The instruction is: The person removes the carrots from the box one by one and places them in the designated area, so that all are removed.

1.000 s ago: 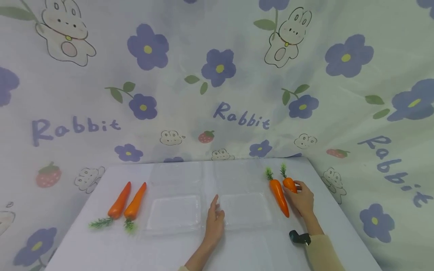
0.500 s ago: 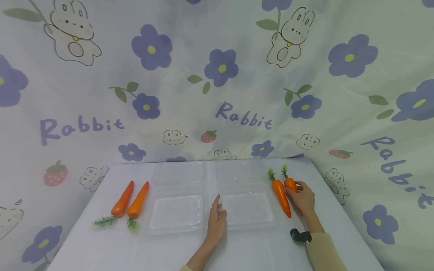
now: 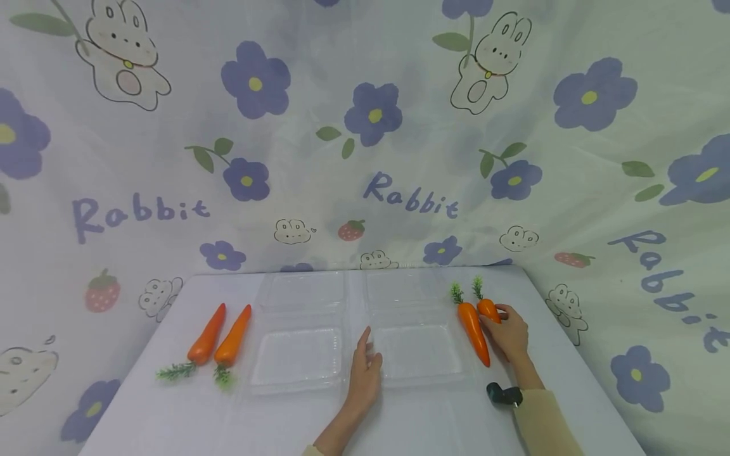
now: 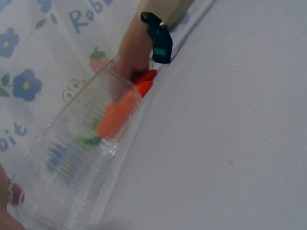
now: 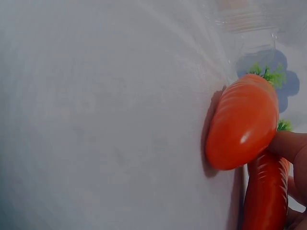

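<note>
My right hand [image 3: 509, 332] grips an orange carrot [image 3: 488, 309] with a green leafy top, which lies at the right side of the table. In the right wrist view its thumb and fingers lie along the lower carrot [image 5: 266, 199]. Just left of it lies a second carrot [image 3: 472, 332], beside the thumb. My left hand [image 3: 364, 379] is at the near left wall of a clear plastic box [image 3: 419, 380], index finger stretched forward. In the left wrist view thumb and finger stand on either side of the clear rim [image 4: 53, 120]; through the plastic a carrot [image 4: 117, 115] shows.
A second clear plastic box [image 3: 296, 385] stands left of my left hand; both have flat lids folded back. Two more carrots, a redder carrot [image 3: 207, 335] and an orange carrot [image 3: 232, 339], lie at the left. A patterned curtain [image 3: 319, 152] rises behind the white table [image 3: 422, 421].
The whole view has shifted slightly as the head turned a little to the left. Both hands stay where they were, the right still on its carrot.
</note>
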Tool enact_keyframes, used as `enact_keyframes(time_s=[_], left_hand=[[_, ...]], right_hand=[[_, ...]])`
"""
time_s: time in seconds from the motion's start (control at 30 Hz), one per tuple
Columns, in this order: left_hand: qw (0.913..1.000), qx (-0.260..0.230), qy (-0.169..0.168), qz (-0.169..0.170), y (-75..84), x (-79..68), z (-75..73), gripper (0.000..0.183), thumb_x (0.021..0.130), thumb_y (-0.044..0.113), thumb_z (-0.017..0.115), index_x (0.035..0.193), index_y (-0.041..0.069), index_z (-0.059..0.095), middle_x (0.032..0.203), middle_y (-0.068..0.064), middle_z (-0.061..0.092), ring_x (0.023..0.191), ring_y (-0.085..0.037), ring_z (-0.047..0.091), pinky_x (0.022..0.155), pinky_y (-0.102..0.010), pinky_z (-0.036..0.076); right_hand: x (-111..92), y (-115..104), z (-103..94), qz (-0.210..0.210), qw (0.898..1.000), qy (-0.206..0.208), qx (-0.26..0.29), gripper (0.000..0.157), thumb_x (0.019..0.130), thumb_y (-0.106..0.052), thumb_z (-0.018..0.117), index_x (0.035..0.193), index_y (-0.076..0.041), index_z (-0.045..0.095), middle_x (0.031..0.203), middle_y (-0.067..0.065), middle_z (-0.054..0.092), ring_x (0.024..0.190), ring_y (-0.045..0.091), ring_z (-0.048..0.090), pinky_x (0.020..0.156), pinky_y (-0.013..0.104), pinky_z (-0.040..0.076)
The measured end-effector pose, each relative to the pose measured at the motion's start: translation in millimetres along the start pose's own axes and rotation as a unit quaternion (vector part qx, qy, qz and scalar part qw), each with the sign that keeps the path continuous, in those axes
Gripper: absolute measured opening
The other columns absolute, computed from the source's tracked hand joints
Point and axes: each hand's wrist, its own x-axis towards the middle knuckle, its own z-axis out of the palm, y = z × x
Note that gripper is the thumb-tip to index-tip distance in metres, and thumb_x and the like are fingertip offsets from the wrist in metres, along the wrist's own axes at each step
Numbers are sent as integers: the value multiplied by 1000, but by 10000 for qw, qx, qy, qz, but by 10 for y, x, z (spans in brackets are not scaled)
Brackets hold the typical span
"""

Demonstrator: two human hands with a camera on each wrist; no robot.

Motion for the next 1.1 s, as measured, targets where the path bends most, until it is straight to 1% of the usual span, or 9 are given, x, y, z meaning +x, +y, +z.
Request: enact_keyframes(time_s=[0.2,0.6,0.77,1.0,1.1], left_hand=[[10000,2,-9,-23,14,-4,-1,56,102,13,42,154,16,23,138,-16,40,125,-35,43,100,-57,38],[10000,-10,2,-46,25,-9,-14,56,102,13,42,154,17,24,138,-16,41,124,-34,43,100,-56,38],[10000,-4,-8,-30,20,-10,-12,56,101,12,42,154,16,24,138,-16,41,123,-34,44,100,-56,39],[10000,11,13,-64,26,-12,-10,56,101,13,43,154,17,24,138,-16,41,122,-34,45,100,-55,39],[10000,25,37,-26,27,-12,-8,56,101,12,44,154,17,25,137,-16,42,121,-33,45,98,-55,40]], right_hand=[[4,-25,-11,93,9999,-58,-52,61,87,-36,72,130,2,51,119,30,56,104,43,55,88,55,48],[3,-53,-10,256,9996,-127,-39,61,87,-36,72,131,1,51,121,29,56,105,43,55,89,55,49],[2,-47,-20,218,9996,-149,-17,61,88,-35,71,131,2,50,121,30,55,106,43,54,89,55,48],[9,-24,-15,63,9999,-82,-13,61,87,-35,72,130,3,51,120,30,56,105,43,55,88,54,48],[12,-18,-13,36,10000,-64,1,61,87,-35,72,129,3,52,119,30,56,105,43,55,88,54,48]])
